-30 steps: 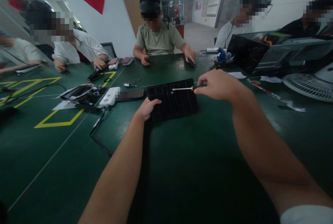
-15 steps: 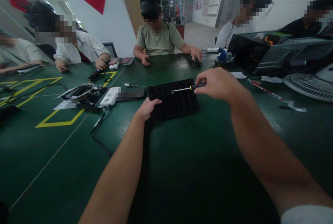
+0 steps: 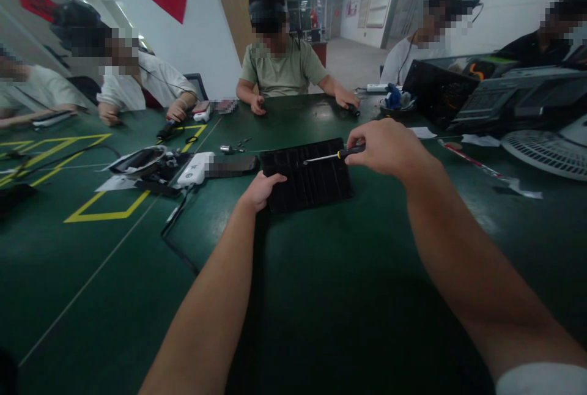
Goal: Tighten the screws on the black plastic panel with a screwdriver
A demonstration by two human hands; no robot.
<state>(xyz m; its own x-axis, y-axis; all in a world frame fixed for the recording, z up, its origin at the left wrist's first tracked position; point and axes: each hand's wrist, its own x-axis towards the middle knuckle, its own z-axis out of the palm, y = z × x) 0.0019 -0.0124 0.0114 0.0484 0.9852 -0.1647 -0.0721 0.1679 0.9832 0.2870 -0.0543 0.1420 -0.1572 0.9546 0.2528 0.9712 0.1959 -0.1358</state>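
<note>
A black rectangular case with ribbed slots (image 3: 321,184) lies slightly turned on the green table in front of me. My left hand (image 3: 262,190) grips its left edge, thumb on top and the other fingers hidden beneath or behind. My right hand (image 3: 380,145) is closed round the black and yellow handle of a screwdriver (image 3: 323,158). The shaft points left over the upper part of the case. At its tip is a small shiny piece, too small to name; whether it touches the case I cannot tell.
Left of the case lie a dark phone-like slab (image 3: 232,166), a white power strip (image 3: 196,169) with a cable, and small metal parts (image 3: 227,149). A white fan (image 3: 545,150) and grey equipment (image 3: 513,101) stand at right. A person (image 3: 282,65) sits opposite; others sit at both sides.
Both hands, the case and the screwdriver keep nearly the same place; the view has shifted very slightly. The person opposite has moved a hand a little to the right with a dark object.
</note>
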